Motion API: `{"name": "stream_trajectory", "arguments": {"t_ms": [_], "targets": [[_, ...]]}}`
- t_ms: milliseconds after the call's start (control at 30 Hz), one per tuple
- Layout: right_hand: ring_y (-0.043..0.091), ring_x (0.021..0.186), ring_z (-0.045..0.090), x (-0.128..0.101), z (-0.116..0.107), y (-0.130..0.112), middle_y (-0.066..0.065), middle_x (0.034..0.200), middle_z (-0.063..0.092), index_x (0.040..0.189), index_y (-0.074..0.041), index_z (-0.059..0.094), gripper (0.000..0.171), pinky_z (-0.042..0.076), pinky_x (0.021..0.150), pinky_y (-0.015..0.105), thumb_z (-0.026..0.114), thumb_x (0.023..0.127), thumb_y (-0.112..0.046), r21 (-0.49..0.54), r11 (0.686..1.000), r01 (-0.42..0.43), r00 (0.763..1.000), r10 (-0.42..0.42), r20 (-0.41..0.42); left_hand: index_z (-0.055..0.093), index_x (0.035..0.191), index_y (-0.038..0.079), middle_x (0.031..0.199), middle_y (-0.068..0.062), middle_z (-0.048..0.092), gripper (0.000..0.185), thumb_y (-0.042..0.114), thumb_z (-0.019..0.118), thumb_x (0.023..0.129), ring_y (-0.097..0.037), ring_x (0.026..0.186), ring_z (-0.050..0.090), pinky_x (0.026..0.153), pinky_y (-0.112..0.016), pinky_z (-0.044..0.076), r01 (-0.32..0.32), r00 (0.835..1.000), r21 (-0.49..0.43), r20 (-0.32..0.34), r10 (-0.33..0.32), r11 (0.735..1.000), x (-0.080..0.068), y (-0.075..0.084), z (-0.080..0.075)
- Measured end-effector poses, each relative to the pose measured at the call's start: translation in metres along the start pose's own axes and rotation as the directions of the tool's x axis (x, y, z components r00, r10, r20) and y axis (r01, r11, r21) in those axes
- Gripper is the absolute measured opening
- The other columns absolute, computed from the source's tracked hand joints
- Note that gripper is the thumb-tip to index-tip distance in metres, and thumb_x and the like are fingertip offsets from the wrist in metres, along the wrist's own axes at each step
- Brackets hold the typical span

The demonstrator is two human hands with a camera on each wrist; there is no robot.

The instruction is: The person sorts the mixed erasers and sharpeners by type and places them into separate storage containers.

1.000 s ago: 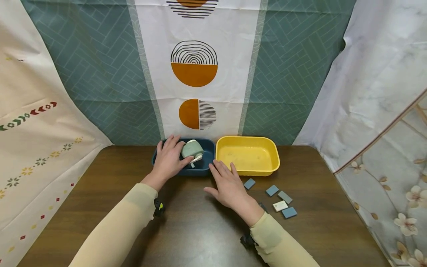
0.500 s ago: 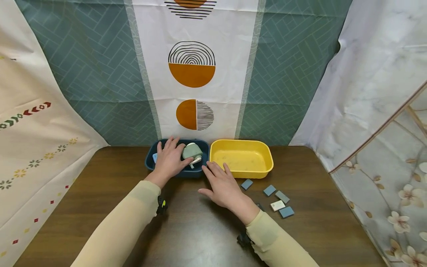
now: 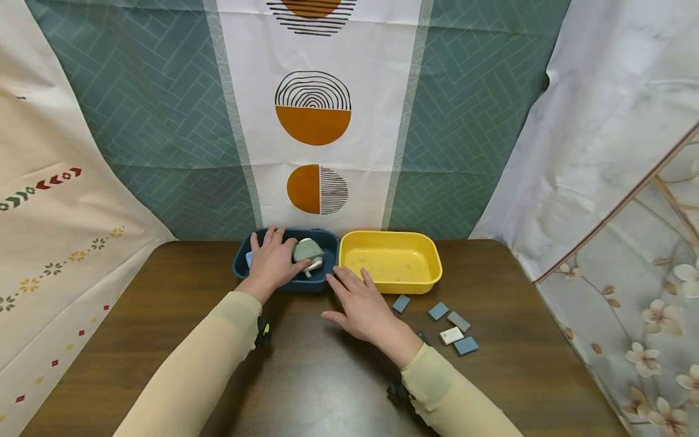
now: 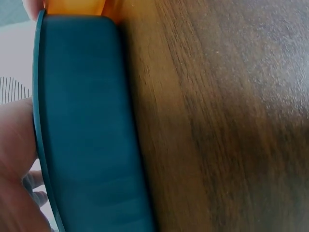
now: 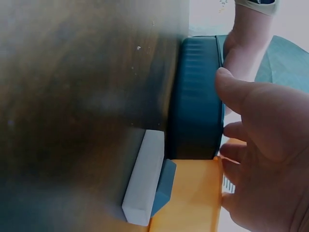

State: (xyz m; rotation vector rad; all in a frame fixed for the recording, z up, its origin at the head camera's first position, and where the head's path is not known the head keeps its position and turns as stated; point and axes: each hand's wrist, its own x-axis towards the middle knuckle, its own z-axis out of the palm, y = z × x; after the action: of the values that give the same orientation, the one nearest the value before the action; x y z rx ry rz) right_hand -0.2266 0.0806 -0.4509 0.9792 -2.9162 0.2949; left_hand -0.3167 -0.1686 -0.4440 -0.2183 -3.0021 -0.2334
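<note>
While the left hand (image 3: 271,262) lies inside the dark blue tray (image 3: 241,265) at centre frame, little change is noted against the pictures of a second ago: both hands are found in the same poses, and only the whole scene has shifted slightly leftward in the head view, so the work is judged paused at the tray. The left hand's fingers are spread nearly straight, with the thumb touching a pale green object (image 3: 307,249) that rests in the tray; a clamped hold is not shown. The right hand (image 3: 361,309) is laid open just below the seam between the blue tray and the yellow tray (image 3: 430,258), holding nothing. Small tiles (image 3: 452,335) are scattered at lower right on the wooden table (image 3: 164,340)
</note>
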Motion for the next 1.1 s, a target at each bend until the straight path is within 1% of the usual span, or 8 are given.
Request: {"name": "stream_trajectory", "arguments": {"t_ms": [167, 267, 400, 633, 700, 833, 967, 1100], "targets": [[0.029, 0.166, 0.029, -0.005, 0.000, 0.000, 0.011, 0.178, 0.036, 0.170, -0.012, 0.044, 0.084, 0.016, 0.134, 0.061, 0.069, 0.106, -0.059, -0.003, 1.000, 0.013, 1.000, -0.013, -0.020, 0.064, 0.153, 0.003, 0.175, -0.028, 0.032, 0.074, 0.055, 0.075, 0.101, -0.049, 0.165, 0.016, 0.127, -0.080, 0.001, -0.003, 1.000, -0.011, 0.013, 0.003, 1.000, 0.001, 0.000, 0.001], [0.029, 0.166, 0.029, -0.009, 0.000, 0.001, 0.011, 0.177, 0.037, 0.170, -0.011, 0.044, 0.084, 0.016, 0.134, 0.062, 0.069, 0.106, -0.058, -0.004, 1.000, 0.008, 1.000, -0.008, -0.023, 0.065, 0.152, 0.004, 0.176, -0.027, 0.032, 0.075, 0.058, 0.074, 0.101, -0.049, 0.165, 0.015, 0.127, -0.080, 0.001, -0.001, 1.000, -0.019, 0.024, 0.002, 1.000, 0.001, -0.001, 0.002], [0.029, 0.166, 0.029, -0.017, -0.002, 0.004, 0.011, 0.177, 0.037, 0.170, -0.011, 0.044, 0.083, 0.016, 0.134, 0.062, 0.067, 0.106, -0.059, -0.023, 1.000, -0.016, 0.999, 0.015, -0.030, 0.065, 0.152, 0.004, 0.176, -0.027, 0.031, 0.075, 0.059, 0.073, 0.101, -0.049, 0.166, 0.015, 0.126, -0.080, 0.002, 0.005, 0.999, -0.035, 0.045, -0.003, 0.999, 0.000, -0.002, 0.002], [0.030, 0.165, 0.030, -0.030, -0.008, 0.014, 0.012, 0.177, 0.037, 0.170, -0.011, 0.045, 0.082, 0.016, 0.134, 0.061, 0.069, 0.106, -0.057, -0.051, 0.998, -0.046, 0.998, 0.044, -0.047, 0.062, 0.155, 0.002, 0.174, -0.029, 0.032, 0.079, 0.058, 0.073, 0.102, -0.052, 0.165, 0.014, 0.125, -0.081, -0.004, 0.039, 0.995, -0.061, 0.091, -0.033, 0.997, -0.006, -0.004, -0.003], [0.030, 0.166, 0.029, -0.034, -0.011, 0.017, 0.012, 0.177, 0.037, 0.169, -0.010, 0.045, 0.083, 0.015, 0.134, 0.061, 0.070, 0.106, -0.057, -0.051, 0.997, -0.054, 0.998, 0.052, -0.044, 0.060, 0.156, 0.001, 0.174, -0.030, 0.033, 0.078, 0.057, 0.072, 0.103, -0.052, 0.164, 0.015, 0.125, -0.081, -0.003, 0.032, 0.996, -0.060, 0.080, -0.027, 0.998, -0.007, -0.004, -0.004], [0.030, 0.166, 0.029, -0.041, -0.017, 0.024, 0.011, 0.177, 0.037, 0.170, -0.011, 0.045, 0.083, 0.014, 0.134, 0.061, 0.070, 0.105, -0.057, -0.053, 0.996, -0.074, 0.996, 0.071, -0.050, 0.055, 0.160, 0.002, 0.173, -0.027, 0.036, 0.075, 0.054, 0.067, 0.108, -0.048, 0.164, 0.022, 0.127, -0.079, 0.002, 0.002, 1.000, -0.062, 0.023, 0.000, 0.998, -0.009, 0.001, -0.007], [0.032, 0.165, 0.031, -0.050, -0.022, 0.032, 0.013, 0.176, 0.039, 0.169, -0.009, 0.046, 0.083, 0.015, 0.134, 0.062, 0.073, 0.105, -0.053, -0.051, 0.995, -0.081, 0.994, 0.077, -0.075, 0.055, 0.161, 0.005, 0.171, -0.022, 0.043, 0.070, 0.051, 0.066, 0.109, -0.044, 0.161, 0.032, 0.128, -0.076, 0.011, -0.050, 0.998, -0.054, -0.032, 0.049, 0.997, -0.017, 0.015, -0.010], [0.035, 0.163, 0.034, -0.057, -0.026, 0.041, 0.016, 0.174, 0.041, 0.167, -0.006, 0.047, 0.082, 0.017, 0.133, 0.065, 0.074, 0.104, -0.051, -0.054, 0.995, -0.083, 0.992, 0.077, -0.097, 0.058, 0.159, 0.008, 0.167, -0.018, 0.051, 0.065, 0.049, 0.068, 0.109, -0.041, 0.157, 0.040, 0.128, -0.076, 0.017, -0.128, 0.990, -0.064, -0.065, 0.124, 0.990, -0.031, 0.030, -0.013]]}}
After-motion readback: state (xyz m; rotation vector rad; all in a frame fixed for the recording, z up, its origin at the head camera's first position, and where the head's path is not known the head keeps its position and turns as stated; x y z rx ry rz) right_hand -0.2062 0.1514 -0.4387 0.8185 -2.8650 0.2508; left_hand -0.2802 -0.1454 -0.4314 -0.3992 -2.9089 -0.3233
